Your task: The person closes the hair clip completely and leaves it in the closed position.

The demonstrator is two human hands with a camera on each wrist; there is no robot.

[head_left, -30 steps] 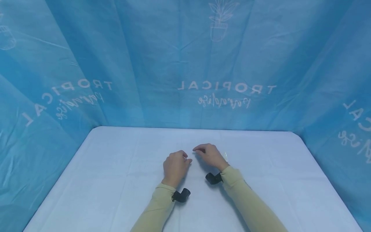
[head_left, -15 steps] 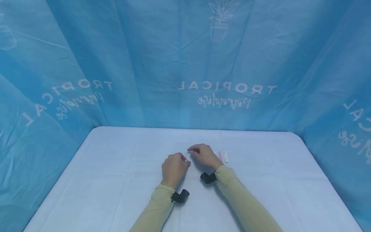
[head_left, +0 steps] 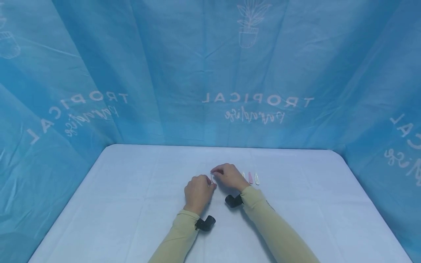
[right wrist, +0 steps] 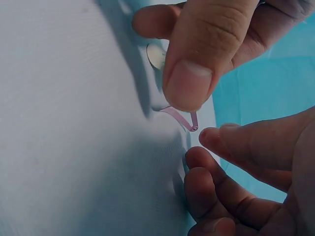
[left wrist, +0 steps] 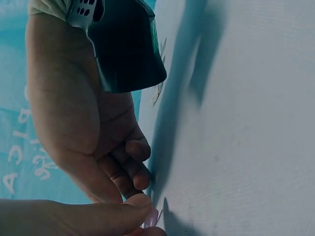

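My left hand [head_left: 198,193] pinches a pink snap hair clip [right wrist: 179,117] between thumb and finger. The clip's two strips spread into a narrow V in the right wrist view. In the left wrist view, a bit of pink shows below the left thumb [left wrist: 98,216]. My right hand [head_left: 230,178] reaches in from the other side, fingers bent. Its fingertips [right wrist: 210,137] stand right by the riveted end of the clip, with a small gap showing there. A pale oval piece [right wrist: 156,55] shows beside the left thumb.
A pink hair clip [head_left: 250,178] lies between two pale clips, one nearer the right hand [head_left: 243,174] and one farther right [head_left: 257,179]. They rest on the white-covered table [head_left: 296,204]. Blue printed curtains [head_left: 204,73] hang round the back and sides.
My right hand has moved left toward the left hand, uncovering the row of clips on the table. The pink clip now shows between the hands. The left hand has barely shifted.
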